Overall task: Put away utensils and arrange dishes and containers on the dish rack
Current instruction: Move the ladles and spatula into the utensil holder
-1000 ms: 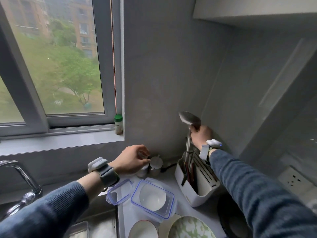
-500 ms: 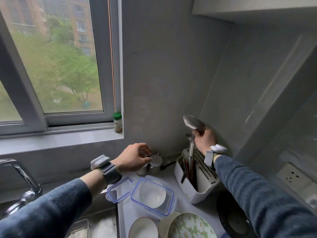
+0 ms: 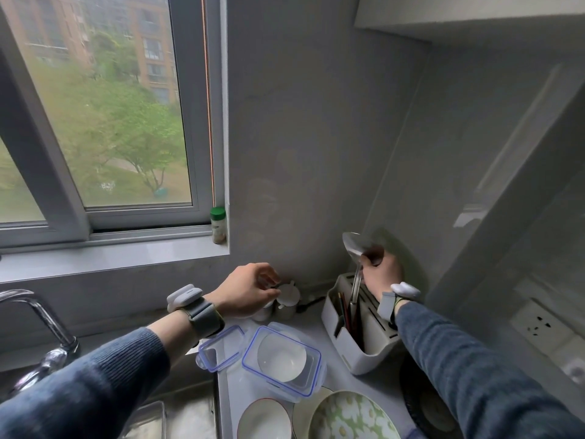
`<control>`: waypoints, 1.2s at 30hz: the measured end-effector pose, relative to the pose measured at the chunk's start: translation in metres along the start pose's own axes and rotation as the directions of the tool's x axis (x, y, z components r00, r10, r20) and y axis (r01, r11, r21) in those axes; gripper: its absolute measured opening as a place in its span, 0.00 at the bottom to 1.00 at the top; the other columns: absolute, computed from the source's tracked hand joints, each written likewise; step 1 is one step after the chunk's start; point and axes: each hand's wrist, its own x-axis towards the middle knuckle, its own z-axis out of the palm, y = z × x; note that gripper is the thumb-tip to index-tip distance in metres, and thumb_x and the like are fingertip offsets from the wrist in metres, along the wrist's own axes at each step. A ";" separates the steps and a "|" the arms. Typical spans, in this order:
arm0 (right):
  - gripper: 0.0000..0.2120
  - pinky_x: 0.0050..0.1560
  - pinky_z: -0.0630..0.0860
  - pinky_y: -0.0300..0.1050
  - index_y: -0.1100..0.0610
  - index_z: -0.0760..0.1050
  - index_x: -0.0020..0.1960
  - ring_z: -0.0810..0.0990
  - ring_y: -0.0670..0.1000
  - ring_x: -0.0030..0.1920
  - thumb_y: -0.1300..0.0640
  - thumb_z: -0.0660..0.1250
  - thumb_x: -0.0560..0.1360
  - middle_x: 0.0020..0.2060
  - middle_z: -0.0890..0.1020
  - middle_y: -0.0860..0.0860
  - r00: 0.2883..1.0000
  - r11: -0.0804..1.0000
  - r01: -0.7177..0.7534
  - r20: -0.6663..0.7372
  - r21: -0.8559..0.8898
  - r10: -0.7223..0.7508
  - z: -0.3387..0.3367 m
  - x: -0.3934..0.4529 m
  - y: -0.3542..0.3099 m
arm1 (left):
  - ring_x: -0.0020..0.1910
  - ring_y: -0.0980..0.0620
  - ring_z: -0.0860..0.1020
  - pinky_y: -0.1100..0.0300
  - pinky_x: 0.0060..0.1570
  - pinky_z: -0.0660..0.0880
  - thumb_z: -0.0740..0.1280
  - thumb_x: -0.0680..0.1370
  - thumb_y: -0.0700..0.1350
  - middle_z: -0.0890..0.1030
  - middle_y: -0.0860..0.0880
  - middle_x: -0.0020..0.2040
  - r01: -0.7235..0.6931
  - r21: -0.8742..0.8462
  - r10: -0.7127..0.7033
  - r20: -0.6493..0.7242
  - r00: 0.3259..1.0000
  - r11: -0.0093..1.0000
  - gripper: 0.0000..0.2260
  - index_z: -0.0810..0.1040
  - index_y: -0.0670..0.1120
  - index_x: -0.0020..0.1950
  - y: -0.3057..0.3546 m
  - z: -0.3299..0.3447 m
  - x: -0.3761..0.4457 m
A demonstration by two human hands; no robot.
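While lowering ladle [image 3: 356, 248], handle down, into holder [image 3: 357, 337]: right hand [image 3: 381, 274] grip clamped on ladle; left hand [image 3: 245, 288] pinching jar [image 3: 264, 304]. Next: release once seated.

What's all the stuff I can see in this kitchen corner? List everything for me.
ladle: 1, steel, handle down in the holder, bowl up
utensil holder: 1, white, in the corner
small jars: 2, white, against the wall
clear container: 1, blue-rimmed, white bowl inside
clear lid: 1, blue-rimmed, left of the container
bowls: 3 in part, one green-flowered, bottom edge
spice bottle: 1, green cap, windowsill
faucet: 1, chrome, far left
wall socket: 1, white, right
left hand: on the jars
right hand: grips the ladle
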 end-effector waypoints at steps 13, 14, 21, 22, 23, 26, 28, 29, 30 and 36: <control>0.08 0.44 0.84 0.54 0.52 0.81 0.44 0.86 0.55 0.38 0.48 0.72 0.69 0.34 0.85 0.49 0.990 0.991 -0.134 -0.040 0.014 0.135 -0.008 -0.013 0.036 | 0.46 0.62 0.82 0.71 0.45 0.74 0.74 0.75 0.50 0.85 0.57 0.49 0.006 0.005 -0.006 0.004 1.000 1.000 0.09 0.83 0.52 0.54 0.005 0.001 -0.003; 0.07 0.44 0.83 0.52 0.52 0.81 0.41 0.85 0.56 0.38 0.49 0.73 0.69 0.33 0.85 0.49 0.989 0.989 -0.149 -0.026 -0.014 0.148 -0.010 -0.015 0.036 | 0.46 0.62 0.82 0.70 0.45 0.74 0.74 0.75 0.50 0.85 0.56 0.49 0.007 0.005 -0.007 0.005 1.000 1.000 0.09 0.83 0.52 0.54 0.006 0.001 -0.003; 0.11 0.40 0.76 0.46 0.53 0.76 0.35 0.83 0.59 0.39 0.50 0.73 0.73 0.31 0.81 0.51 0.973 0.969 -0.224 0.039 -0.099 0.229 -0.016 -0.018 0.035 | 0.45 0.61 0.81 0.69 0.45 0.74 0.74 0.75 0.50 0.84 0.57 0.50 0.013 0.020 -0.013 0.008 1.000 1.000 0.09 0.83 0.53 0.54 0.007 -0.002 -0.006; 0.13 0.39 0.76 0.46 0.53 0.76 0.34 0.82 0.58 0.37 0.48 0.72 0.72 0.30 0.81 0.51 0.972 0.968 -0.223 0.044 -0.111 0.229 -0.016 -0.017 0.035 | 0.45 0.62 0.81 0.69 0.45 0.74 0.74 0.74 0.50 0.85 0.57 0.50 0.017 0.020 -0.017 0.011 1.000 1.000 0.09 0.83 0.53 0.54 0.007 -0.002 -0.006; 0.14 0.39 0.77 0.46 0.52 0.76 0.33 0.82 0.58 0.36 0.46 0.72 0.71 0.30 0.81 0.51 0.972 0.968 -0.222 0.048 -0.116 0.229 -0.016 -0.016 0.035 | 0.45 0.62 0.81 0.69 0.45 0.74 0.73 0.74 0.50 0.85 0.57 0.50 0.021 0.018 -0.021 0.015 1.000 1.000 0.09 0.83 0.53 0.54 0.006 -0.003 -0.006; 0.11 0.41 0.82 0.49 0.50 0.79 0.35 0.83 0.56 0.35 0.43 0.73 0.67 0.30 0.83 0.49 0.982 0.980 -0.181 0.039 -0.086 0.185 -0.016 -0.016 0.036 | 0.42 0.66 0.80 0.74 0.41 0.71 0.74 0.74 0.50 0.84 0.58 0.48 0.036 0.026 -0.036 0.020 0.999 0.999 0.09 0.83 0.53 0.54 0.002 -0.003 -0.007; 0.14 0.38 0.80 0.46 0.50 0.79 0.36 0.82 0.55 0.34 0.40 0.73 0.67 0.29 0.82 0.48 0.987 0.985 -0.160 0.021 -0.069 0.162 -0.017 -0.019 0.033 | 0.42 0.67 0.80 0.75 0.40 0.70 0.74 0.74 0.50 0.84 0.59 0.48 0.051 0.030 -0.051 0.024 0.998 0.998 0.09 0.83 0.53 0.54 -0.002 -0.003 -0.008; 0.15 0.36 0.77 0.44 0.51 0.79 0.36 0.81 0.55 0.33 0.39 0.73 0.67 0.28 0.81 0.48 0.989 0.987 -0.143 0.017 -0.069 0.144 -0.019 -0.021 0.029 | 0.43 0.67 0.80 0.74 0.40 0.70 0.74 0.74 0.50 0.84 0.59 0.47 0.056 0.031 -0.057 0.024 0.998 0.998 0.09 0.83 0.54 0.53 -0.003 -0.003 -0.008; 0.15 0.34 0.74 0.43 0.52 0.78 0.35 0.81 0.55 0.33 0.41 0.73 0.69 0.28 0.81 0.47 0.992 0.990 -0.121 0.017 -0.071 0.123 -0.018 -0.022 0.026 | 0.43 0.67 0.80 0.73 0.41 0.70 0.74 0.74 0.50 0.84 0.59 0.47 0.066 0.033 -0.066 0.022 0.998 0.997 0.09 0.83 0.54 0.53 -0.006 -0.004 -0.008; 0.10 0.37 0.74 0.44 0.52 0.76 0.35 0.81 0.57 0.36 0.53 0.73 0.72 0.30 0.81 0.49 0.998 0.997 -0.055 -0.010 -0.061 0.054 -0.020 -0.017 0.021 | 0.45 0.63 0.82 0.69 0.43 0.73 0.74 0.74 0.51 0.84 0.59 0.48 0.067 0.031 -0.068 0.027 0.997 0.997 0.08 0.83 0.54 0.52 -0.011 -0.009 -0.013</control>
